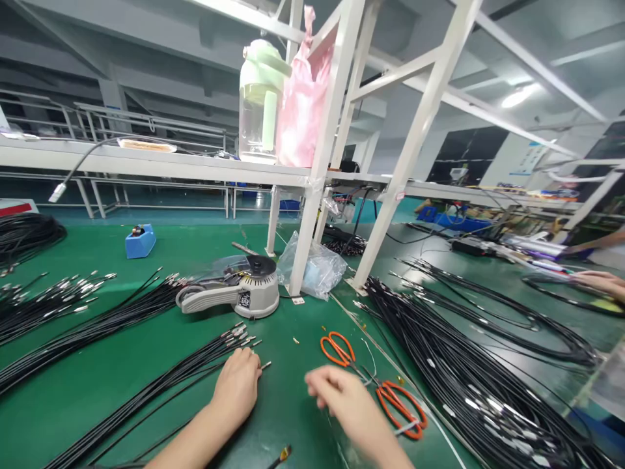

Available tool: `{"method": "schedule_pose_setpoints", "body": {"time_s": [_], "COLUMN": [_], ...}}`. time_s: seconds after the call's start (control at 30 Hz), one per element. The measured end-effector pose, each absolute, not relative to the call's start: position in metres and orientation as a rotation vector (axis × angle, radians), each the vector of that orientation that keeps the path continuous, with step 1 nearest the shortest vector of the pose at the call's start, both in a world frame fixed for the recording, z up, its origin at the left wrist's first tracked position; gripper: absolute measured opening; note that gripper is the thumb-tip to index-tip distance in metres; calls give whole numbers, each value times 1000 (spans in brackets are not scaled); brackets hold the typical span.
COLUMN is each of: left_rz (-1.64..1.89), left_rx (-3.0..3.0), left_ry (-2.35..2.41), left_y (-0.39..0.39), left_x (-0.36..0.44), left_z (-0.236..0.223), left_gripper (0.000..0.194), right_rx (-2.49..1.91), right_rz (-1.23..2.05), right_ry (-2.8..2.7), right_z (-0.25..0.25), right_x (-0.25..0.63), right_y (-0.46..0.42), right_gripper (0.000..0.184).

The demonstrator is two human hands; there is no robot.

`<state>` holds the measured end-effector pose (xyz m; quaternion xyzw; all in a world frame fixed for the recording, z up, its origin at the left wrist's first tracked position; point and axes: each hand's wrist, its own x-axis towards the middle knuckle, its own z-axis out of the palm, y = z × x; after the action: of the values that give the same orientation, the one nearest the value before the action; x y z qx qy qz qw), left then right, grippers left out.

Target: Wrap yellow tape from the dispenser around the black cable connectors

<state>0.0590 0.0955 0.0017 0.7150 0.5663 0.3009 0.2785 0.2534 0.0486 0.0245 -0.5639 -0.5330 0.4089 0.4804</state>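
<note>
My left hand point(238, 383) is closed around a black cable point(265, 366), whose pale tip pokes out past the fingers. Under and beside it lies a bundle of black cables point(195, 360) with metal ends. My right hand point(344, 398) is a little blurred, its fingers bent together; whatever they may hold is hidden. Close beside that hand lie orange-handled scissors point(338, 348) and a second orange-handled pair point(401, 409). Near the bottom edge, a dark cable end with a yellowish tip point(282, 456) shows on the green table.
A round grey tape dispenser point(258, 296) stands ahead, near a clear plastic bag point(325, 270) and white shelf posts point(308, 247). A blue tape holder point(140, 242) is farther left. Black cable bundles point(439, 352) cover the right side. Another person's hand point(600, 284) is at far right.
</note>
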Motion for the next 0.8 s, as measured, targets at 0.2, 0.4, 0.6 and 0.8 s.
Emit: {"method": "schedule_pose_setpoints", "body": {"time_s": [0.2, 0.4, 0.6, 0.8], "left_rz": [874, 1064, 1096, 1270], "left_rx": [1627, 895, 836, 1134], "left_ry": [1411, 1037, 992, 1202], "left_y": [92, 75, 74, 55], "left_x": [57, 36, 33, 39], "left_z": [2, 6, 12, 32], "left_gripper": [16, 57, 48, 26], "right_rx": [-1295, -1292, -1211, -1050], "right_rz": [1019, 1068, 1058, 1104], "right_ry": [-1203, -1032, -923, -854], "right_z": [84, 97, 116, 92], "right_x": [232, 202, 190, 199], "right_y": [181, 254, 260, 149], "right_gripper": [22, 30, 34, 22]}}
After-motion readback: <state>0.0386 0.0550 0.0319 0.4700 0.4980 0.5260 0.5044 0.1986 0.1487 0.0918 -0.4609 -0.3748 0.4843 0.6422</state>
